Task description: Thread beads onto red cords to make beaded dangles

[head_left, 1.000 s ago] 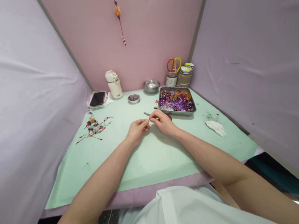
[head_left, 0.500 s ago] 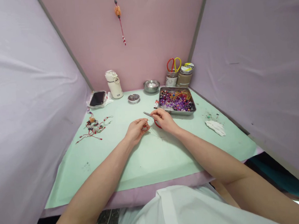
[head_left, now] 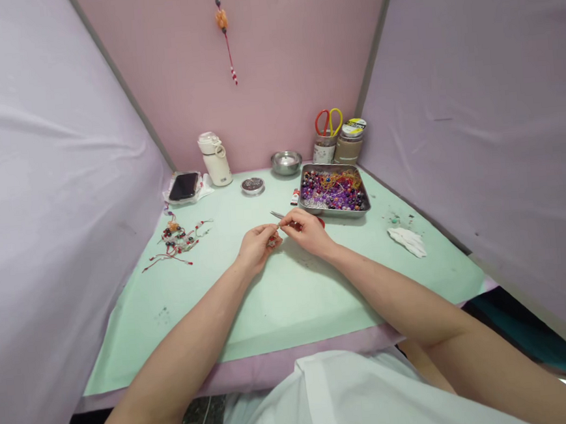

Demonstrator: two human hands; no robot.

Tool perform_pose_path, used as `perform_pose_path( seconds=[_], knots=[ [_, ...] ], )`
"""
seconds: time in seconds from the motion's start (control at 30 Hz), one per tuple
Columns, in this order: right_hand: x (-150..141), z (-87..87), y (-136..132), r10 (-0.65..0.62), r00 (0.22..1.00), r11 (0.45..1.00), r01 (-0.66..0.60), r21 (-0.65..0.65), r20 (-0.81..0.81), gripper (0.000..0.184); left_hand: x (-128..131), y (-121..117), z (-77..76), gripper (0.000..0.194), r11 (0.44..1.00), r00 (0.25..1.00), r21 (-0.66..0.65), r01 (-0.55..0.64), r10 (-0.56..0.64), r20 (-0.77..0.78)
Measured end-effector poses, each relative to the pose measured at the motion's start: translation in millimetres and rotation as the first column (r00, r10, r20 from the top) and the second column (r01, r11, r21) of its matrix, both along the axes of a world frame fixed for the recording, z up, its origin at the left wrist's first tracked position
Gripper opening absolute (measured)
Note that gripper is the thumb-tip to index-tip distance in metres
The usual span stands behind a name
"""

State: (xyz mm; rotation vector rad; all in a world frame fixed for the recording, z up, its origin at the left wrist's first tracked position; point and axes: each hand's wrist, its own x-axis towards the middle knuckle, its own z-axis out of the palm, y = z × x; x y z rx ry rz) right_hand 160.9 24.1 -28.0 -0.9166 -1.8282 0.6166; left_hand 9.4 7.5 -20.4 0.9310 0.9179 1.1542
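Note:
My left hand is closed around a small beaded string with red and pale beads, most of it hidden by the fingers. My right hand pinches thumb and forefinger together right at the left fingertips. What it pinches looks like a thin cord end, too fine to see clearly. Under and behind the right hand lies a pair of scissors, its blade tips pointing left and a bit of red handle showing on the right.
Behind stands a metal tray of purple beads, with a small red-and-white box, a steel bowl and a round dish. Finished-looking beaded strings lie left, near a phone and cream bottle. A white cloth lies right.
My right hand moved away to the right, uncovering a red scissor handle, then came back to the left fingertips. My left hand stays nearly in place with the beaded string.

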Motion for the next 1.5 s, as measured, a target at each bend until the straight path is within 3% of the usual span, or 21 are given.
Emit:
perform_pose_path(
  seconds=[0.37,0.43,0.53,0.6,0.67,0.77,0.97,1.03,1.17,1.27,1.5],
  knots=[
    [-1.3,2.4,-3.2,-0.005,1.0,1.0,0.005,-0.005,-0.004,0.006,1.9,-1.9,1.5,0.024,1.0,0.999,-0.02,0.015,-0.016,-0.046],
    [-2.8,2.3,-3.0,-0.024,0.999,0.998,0.022,-0.065,-0.042,0.004,3.0,-2.6,3.0,0.024,1.0,0.999,-0.026,0.007,-0.008,-0.041],
    [-5.8,2.7,-2.8,-0.049,0.984,0.965,0.003,-0.262,-0.172,0.003,4.5,-3.5,5.8,0.024,0.999,0.999,-0.034,-0.031,0.03,-0.029],
    [-8.0,4.0,-3.5,-0.051,0.955,0.9,-0.083,-0.428,-0.291,0.005,4.8,-3.8,7.3,0.024,0.998,0.998,-0.023,-0.056,0.056,-0.021],
    [-9.8,6.2,-5.0,-0.043,0.91,0.8,-0.216,-0.56,-0.412,0.008,4.5,-3.7,7.8,0.024,0.998,0.997,0.002,-0.07,0.07,-0.019],
    [-10.2,10.0,-7.1,-0.022,0.85,0.659,-0.384,-0.647,-0.527,0.011,3.2,-2.9,6.6,0.024,0.998,0.997,0.016,-0.067,0.068,-0.023],
    [-1.1,15.1,-7.2,0.086,0.885,0.482,-0.439,-0.759,-0.457,0.02,2.2,-3.1,4.7,0.023,1.0,1.0,-0.019,0.017,-0.017,-0.023],
    [1.8,17.7,-7.3,0.082,0.915,0.508,-0.379,-0.774,-0.394,0.02,2.2,-3.4,4.8,0.024,0.999,0.998,-0.017,0.047,-0.047,-0.032],
    [4.7,24.1,-7.7,0.005,0.958,0.681,-0.214,-0.7,-0.288,0.012,1.6,-2.4,4.2,0.025,1.0,0.999,-0.02,-0.002,0.001,-0.037],
    [4.8,25.2,-7.5,0.012,0.965,0.765,-0.177,-0.619,-0.261,0.016,1.5,-1.9,4.0,0.026,0.999,0.999,-0.024,-0.031,0.03,-0.036],
    [1.2,11.6,-0.4,-0.048,0.964,0.926,-0.054,-0.374,-0.26,0.015,1.8,-4.6,3.5,0.029,0.996,0.994,-0.038,0.081,-0.083,-0.069]
  ],
)
